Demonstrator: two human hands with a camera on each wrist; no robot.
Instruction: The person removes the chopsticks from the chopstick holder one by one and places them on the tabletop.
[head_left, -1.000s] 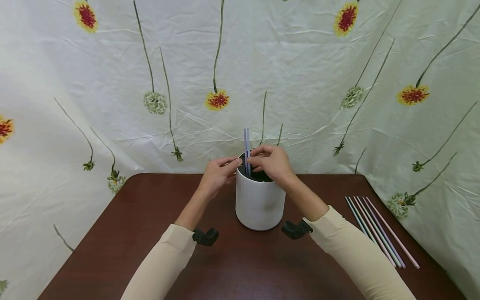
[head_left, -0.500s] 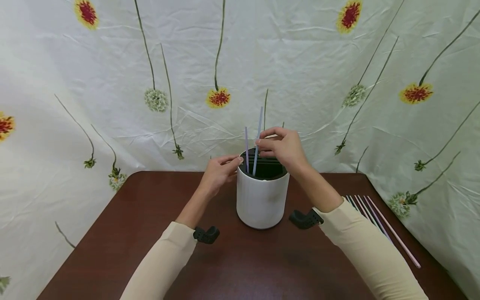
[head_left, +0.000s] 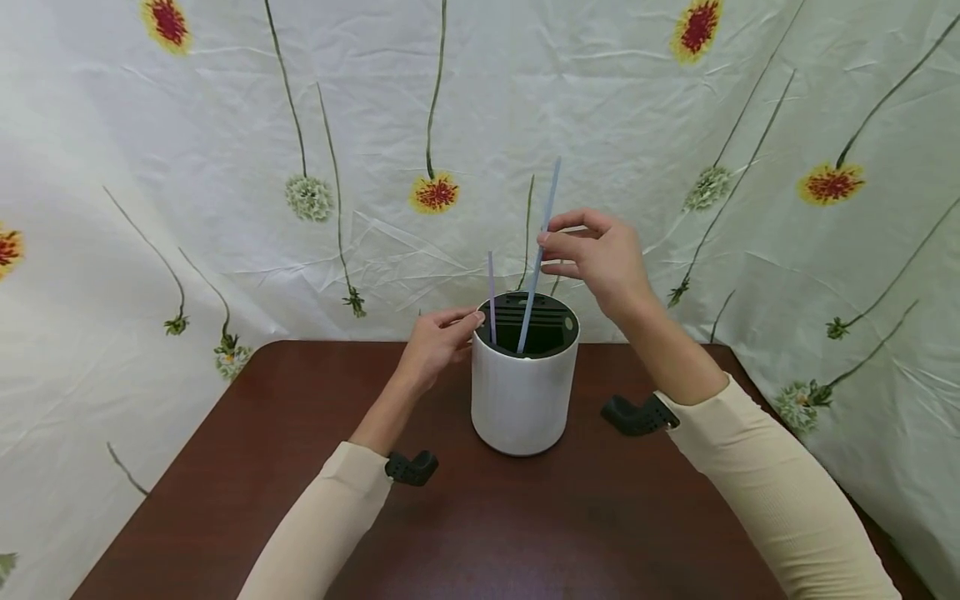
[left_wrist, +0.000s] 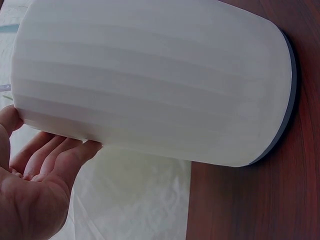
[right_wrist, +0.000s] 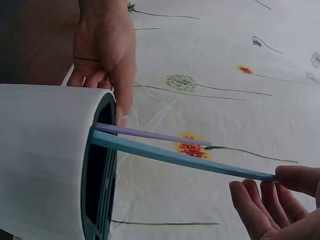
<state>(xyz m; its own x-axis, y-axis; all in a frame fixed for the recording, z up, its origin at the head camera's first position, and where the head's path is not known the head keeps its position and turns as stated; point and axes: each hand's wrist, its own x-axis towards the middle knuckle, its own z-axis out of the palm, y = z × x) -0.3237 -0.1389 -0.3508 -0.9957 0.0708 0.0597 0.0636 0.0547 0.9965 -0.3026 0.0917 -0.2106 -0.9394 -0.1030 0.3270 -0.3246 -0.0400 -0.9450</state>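
Observation:
A white cylindrical holder (head_left: pixel 519 400) with a black slotted top (head_left: pixel 551 321) stands upright on the table. My left hand (head_left: pixel 442 346) holds it at its left side, the thumb at the rim and the fingertips against the outer wall in the left wrist view. Between thumb and fingers, my right hand (head_left: pixel 603 254) pinches a long blue straw (head_left: pixel 534 287) near its upper part. This straw leans right, its lower end still inside the holder's opening. A thin purple straw (right_wrist: pixel 155 135) stands in the holder at the left, beside the blue one and untouched by the fingers.
The dark red-brown wooden table (head_left: pixel 300 417) ends at a back edge just behind the holder. A pale floral cloth (head_left: pixel 615 125) hangs behind and at both sides. My right sleeve (head_left: pixel 772 483) covers the table's right part. A black band (head_left: pixel 637 415) is on each wrist.
My right hand has risen and moved right, drawing the blue straw upward and away from the purple one. My left hand has stayed at the rim. The loose straws at right are now hidden.

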